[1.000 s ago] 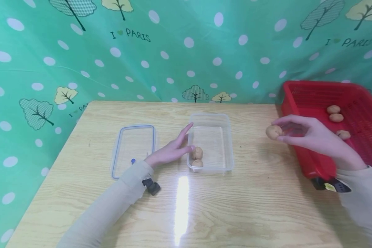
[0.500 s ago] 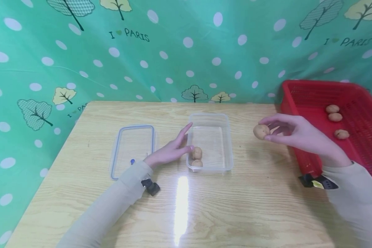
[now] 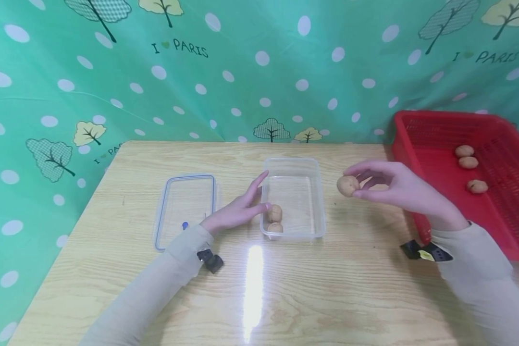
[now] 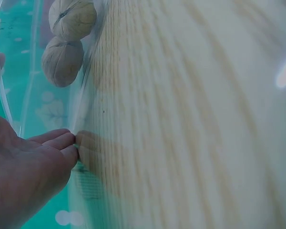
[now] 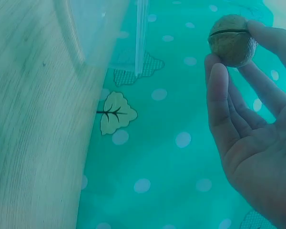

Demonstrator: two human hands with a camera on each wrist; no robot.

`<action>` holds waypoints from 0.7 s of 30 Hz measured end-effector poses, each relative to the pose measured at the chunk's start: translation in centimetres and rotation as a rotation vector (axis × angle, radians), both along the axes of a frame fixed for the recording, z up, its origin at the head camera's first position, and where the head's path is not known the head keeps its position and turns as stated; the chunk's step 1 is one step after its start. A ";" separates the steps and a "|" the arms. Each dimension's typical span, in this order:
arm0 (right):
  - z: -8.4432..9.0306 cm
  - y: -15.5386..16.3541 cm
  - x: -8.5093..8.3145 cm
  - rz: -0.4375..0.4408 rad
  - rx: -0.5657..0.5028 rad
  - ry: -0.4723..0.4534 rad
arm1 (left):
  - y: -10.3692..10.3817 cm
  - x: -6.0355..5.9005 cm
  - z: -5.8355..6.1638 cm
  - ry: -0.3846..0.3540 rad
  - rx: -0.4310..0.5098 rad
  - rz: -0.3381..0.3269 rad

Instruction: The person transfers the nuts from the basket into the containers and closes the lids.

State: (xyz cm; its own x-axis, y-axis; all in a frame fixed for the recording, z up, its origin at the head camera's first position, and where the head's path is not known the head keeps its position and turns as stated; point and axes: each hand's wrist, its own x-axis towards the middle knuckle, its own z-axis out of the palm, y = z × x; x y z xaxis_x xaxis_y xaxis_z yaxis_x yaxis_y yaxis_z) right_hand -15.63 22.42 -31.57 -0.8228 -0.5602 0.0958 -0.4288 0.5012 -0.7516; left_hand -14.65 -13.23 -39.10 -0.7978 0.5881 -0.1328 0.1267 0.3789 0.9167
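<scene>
In the head view, a clear plastic container (image 3: 296,192) stands mid-table with two walnuts (image 3: 275,214) at its near left corner, one in front of the other. My left hand (image 3: 238,209) rests at the container's left wall, thumb at the rim and fingers fairly straight. The left wrist view shows those fingers (image 4: 57,143) against the outside of the wall. To the right of the container, my right hand (image 3: 393,187) pinches a walnut (image 3: 348,185) between thumb and fingertips, above the table. The right wrist view shows this walnut's (image 5: 232,42) dark seam.
A red plastic basket (image 3: 432,168) at the right holds several walnuts, among them one by its middle (image 3: 477,186). Left of the container lies a clear lid (image 3: 186,202) with a blue seal. A green patterned cloth (image 3: 225,96) hangs behind the table (image 3: 328,288).
My right hand has carried the walnut leftward, away from the red basket and closer to the container. The left hand stays at the container's left wall.
</scene>
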 end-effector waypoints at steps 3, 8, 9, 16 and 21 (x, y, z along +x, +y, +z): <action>-0.5 -0.6 -0.2 0.049 -0.018 0.016 | 0.0 0.0 0.0 0.005 0.002 -0.001; -1.8 -1.7 -0.7 0.125 -0.053 0.017 | 0.0 0.0 0.0 0.007 0.004 0.000; -2.1 -2.0 -0.8 0.133 -0.062 0.011 | 0.0 0.0 0.0 0.006 0.004 0.001; -3.4 -3.5 -1.0 0.154 -0.073 -0.008 | 0.0 -0.1 -0.1 -0.004 0.007 0.004; -4.3 -4.5 -0.9 0.180 -0.069 -0.028 | 0.1 -0.1 -0.2 -0.011 0.005 0.007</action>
State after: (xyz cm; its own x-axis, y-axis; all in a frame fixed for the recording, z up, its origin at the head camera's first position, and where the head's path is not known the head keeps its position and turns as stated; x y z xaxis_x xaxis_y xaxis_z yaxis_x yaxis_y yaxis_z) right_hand -16.50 17.95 -35.88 -0.7130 -0.6912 0.1176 -0.4853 0.3654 -0.7943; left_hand -14.78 -13.12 -39.26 -0.8004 0.5832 -0.1387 0.1136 0.3748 0.9201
